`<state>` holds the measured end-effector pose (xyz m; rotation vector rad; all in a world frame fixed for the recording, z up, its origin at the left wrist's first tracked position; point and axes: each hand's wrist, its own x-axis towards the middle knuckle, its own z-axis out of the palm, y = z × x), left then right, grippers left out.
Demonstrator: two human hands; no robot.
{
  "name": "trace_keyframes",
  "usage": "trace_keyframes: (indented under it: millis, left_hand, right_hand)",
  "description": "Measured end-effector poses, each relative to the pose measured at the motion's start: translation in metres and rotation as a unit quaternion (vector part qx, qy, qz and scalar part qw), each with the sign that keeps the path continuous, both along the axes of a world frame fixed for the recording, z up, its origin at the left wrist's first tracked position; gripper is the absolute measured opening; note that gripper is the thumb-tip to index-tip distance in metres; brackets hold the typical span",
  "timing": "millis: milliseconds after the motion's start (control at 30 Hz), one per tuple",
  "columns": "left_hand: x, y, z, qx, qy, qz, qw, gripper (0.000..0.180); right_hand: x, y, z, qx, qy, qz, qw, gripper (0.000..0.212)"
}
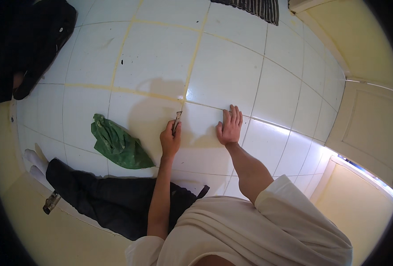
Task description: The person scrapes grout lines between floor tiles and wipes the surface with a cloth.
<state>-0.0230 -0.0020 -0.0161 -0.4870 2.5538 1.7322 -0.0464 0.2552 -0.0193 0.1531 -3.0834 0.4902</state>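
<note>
My left hand (170, 141) is closed around a small, narrow hand tool (177, 121) with a flared, pale tip. The tip points away from me and is close to a tile corner where yellow joint lines meet; whether it touches the floor I cannot tell. To the right, my right hand (231, 127) rests palm down on the white tiled floor (225, 66), fingers stretched out and holding nothing. A crumpled green cloth or bag (119, 144) lies left of my left hand. Some tile joints are yellow, others thin and dark.
My legs in dark trousers (112, 197) stretch left along the wall. A dark bag or garment (32, 44) is at the far left. A striped mat (254, 9) lies at the far edge, and a cream door (365, 119) stands on the right. A small dark object (51, 203) is beyond my legs.
</note>
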Motion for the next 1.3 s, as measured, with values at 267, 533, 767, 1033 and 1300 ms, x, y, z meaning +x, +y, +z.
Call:
trace_keyframes:
  millis: [267,533,767,1033,1300]
  left_hand:
    - [-0.006,-0.004,0.009,0.042,-0.039,-0.016,0.998,0.020]
    - [-0.007,-0.007,0.004,0.079,-0.048,-0.020,0.995,0.020]
    - [-0.012,-0.022,0.015,0.173,-0.107,-0.028,0.979,0.024]
    - [-0.026,-0.040,0.033,0.101,-0.029,-0.021,0.994,0.025]
    - [-0.026,-0.050,0.031,0.152,-0.064,-0.013,0.986,0.020]
  right_hand:
    - [-0.001,0.000,-0.001,0.007,0.004,0.003,1.000,0.059]
    - [0.000,0.000,-0.002,0.012,-0.021,-0.003,1.000,0.060]
    - [0.001,0.004,-0.004,0.010,-0.015,0.001,1.000,0.061]
    - [0.000,0.001,-0.004,0.019,-0.016,0.000,1.000,0.061]
    - [-0.001,0.000,-0.002,0.012,-0.004,0.002,1.000,0.059]
